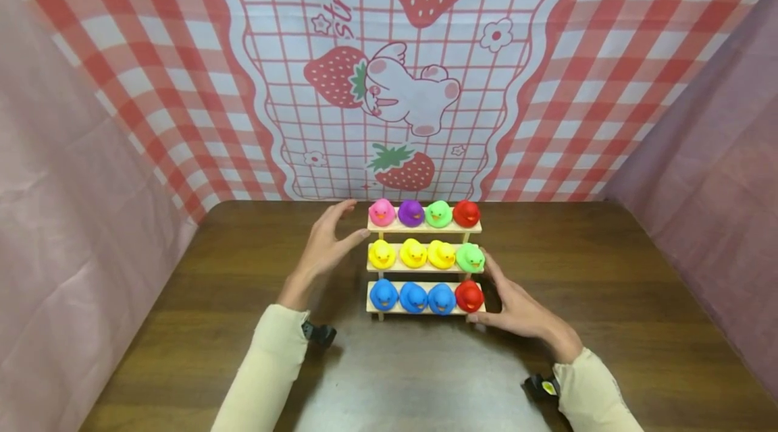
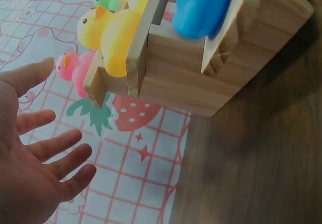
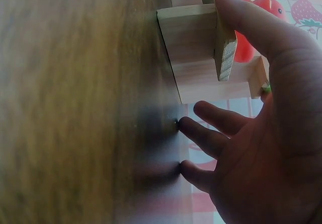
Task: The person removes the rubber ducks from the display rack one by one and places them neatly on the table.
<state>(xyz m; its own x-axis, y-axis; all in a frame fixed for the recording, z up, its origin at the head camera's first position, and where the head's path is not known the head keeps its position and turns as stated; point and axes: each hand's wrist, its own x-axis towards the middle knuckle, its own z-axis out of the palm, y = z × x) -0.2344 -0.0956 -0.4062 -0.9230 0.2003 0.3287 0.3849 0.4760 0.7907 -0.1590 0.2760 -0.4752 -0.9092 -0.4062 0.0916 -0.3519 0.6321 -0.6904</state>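
Note:
A three-tier wooden stand (image 1: 425,310) holds rows of small rubber ducks. Its top row has a pink duck (image 1: 381,213), a purple duck (image 1: 411,213), a green duck (image 1: 439,214) and a red duck (image 1: 467,214). Yellow ducks (image 1: 414,253) and a green duck (image 1: 471,258) fill the middle; blue ducks (image 1: 384,295) and a red duck (image 1: 470,296) sit lowest. My left hand (image 1: 325,243), fingers spread, is apart from the stand's left side. On the right, my right hand (image 1: 516,307) has its thumb at the lowest board's front corner, other fingers loosely extended beside the stand.
The stand is on a brown wooden table (image 1: 200,324), close to its back edge. Behind hangs a red-and-white checked cloth (image 1: 547,115) with strawberry prints. Pink curtains (image 1: 67,216) flank both sides. A dark wrist device (image 1: 319,334) is on each arm.

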